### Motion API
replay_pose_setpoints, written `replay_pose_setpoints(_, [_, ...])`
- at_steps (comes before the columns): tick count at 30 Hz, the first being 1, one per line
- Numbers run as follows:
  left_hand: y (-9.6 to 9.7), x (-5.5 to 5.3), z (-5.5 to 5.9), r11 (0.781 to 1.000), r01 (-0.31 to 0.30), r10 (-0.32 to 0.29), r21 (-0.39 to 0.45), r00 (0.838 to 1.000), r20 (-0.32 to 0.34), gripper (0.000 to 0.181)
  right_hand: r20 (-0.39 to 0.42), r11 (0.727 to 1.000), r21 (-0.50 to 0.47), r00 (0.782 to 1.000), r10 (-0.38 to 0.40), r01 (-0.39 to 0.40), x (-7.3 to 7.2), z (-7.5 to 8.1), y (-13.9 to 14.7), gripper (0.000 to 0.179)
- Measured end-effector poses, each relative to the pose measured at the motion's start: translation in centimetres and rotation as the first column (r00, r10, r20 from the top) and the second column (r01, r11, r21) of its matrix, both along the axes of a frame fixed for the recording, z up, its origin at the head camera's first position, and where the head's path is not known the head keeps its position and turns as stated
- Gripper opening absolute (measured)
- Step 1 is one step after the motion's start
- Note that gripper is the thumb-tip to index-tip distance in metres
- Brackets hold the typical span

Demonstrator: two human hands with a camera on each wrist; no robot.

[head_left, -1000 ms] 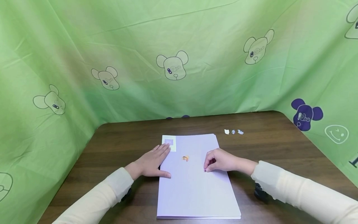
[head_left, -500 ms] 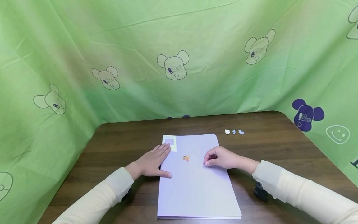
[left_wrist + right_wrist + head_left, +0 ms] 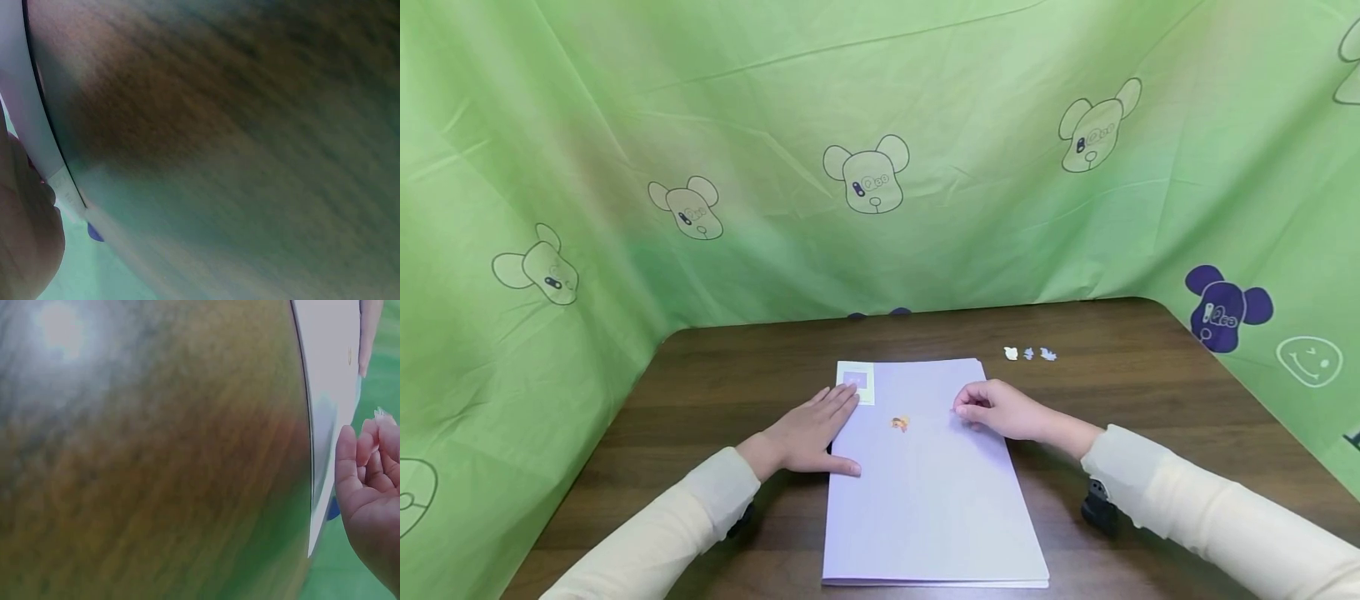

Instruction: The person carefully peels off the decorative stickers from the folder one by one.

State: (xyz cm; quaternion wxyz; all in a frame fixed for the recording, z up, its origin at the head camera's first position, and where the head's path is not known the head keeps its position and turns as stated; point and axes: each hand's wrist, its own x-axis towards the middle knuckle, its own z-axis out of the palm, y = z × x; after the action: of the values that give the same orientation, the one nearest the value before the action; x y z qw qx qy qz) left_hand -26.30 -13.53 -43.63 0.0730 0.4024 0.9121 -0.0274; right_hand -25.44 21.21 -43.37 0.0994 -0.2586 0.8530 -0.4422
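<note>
A large pale-lilac sheet or folder (image 3: 925, 517) lies flat on the table. My left hand (image 3: 811, 432) rests on its left edge with straight fingers, fingertips over a white label with a purple square (image 3: 867, 375) at the top left corner. A small orange sticker (image 3: 900, 424) sits on the upper part of the sheet. Over the sheet's right side, my right hand (image 3: 1000, 408) pinches a small piece between thumb and index finger. In the right wrist view this small sticker (image 3: 379, 413) looks pale and partly clear; the fingers hide most of it.
Beyond the sheet's far right corner lie a white cut-out (image 3: 1011, 353), a small blue one (image 3: 1028, 353) and a larger blue one (image 3: 1048, 354). The dark wooden table (image 3: 737, 358) ends at a green curtain (image 3: 760, 250) printed with bear heads.
My right hand has moved up the sheet, away from me, and slightly right, still pinching the small piece. The left hand has stayed in place.
</note>
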Motion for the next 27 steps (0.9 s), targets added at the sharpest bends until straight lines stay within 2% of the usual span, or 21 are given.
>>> replay_pose_setpoints(8, [0.0, 0.0, 0.1, 1.0, -0.005, 0.005, -0.002, 1.0, 0.011, 0.114, -0.026, 0.999, 0.023, 0.998, -0.049, 0.049, -0.4, -0.1, 0.8, 0.012])
replay_pose_setpoints(17, [0.0, 0.0, 0.2, 1.0, -0.012, 0.012, -0.011, 1.0, 0.018, 0.115, -0.026, 0.999, 0.039, 1.0, -0.008, 0.009, -0.3, 0.0, 1.0, 0.01])
replay_pose_setpoints(27, [0.1, 0.2, 0.4, 1.0, -0.014, 0.014, -0.007, 1.0, 0.028, 0.114, 0.029, 0.999, 0.013, 0.999, 0.038, -0.038, 1.2, 0.3, -0.3, 0.009])
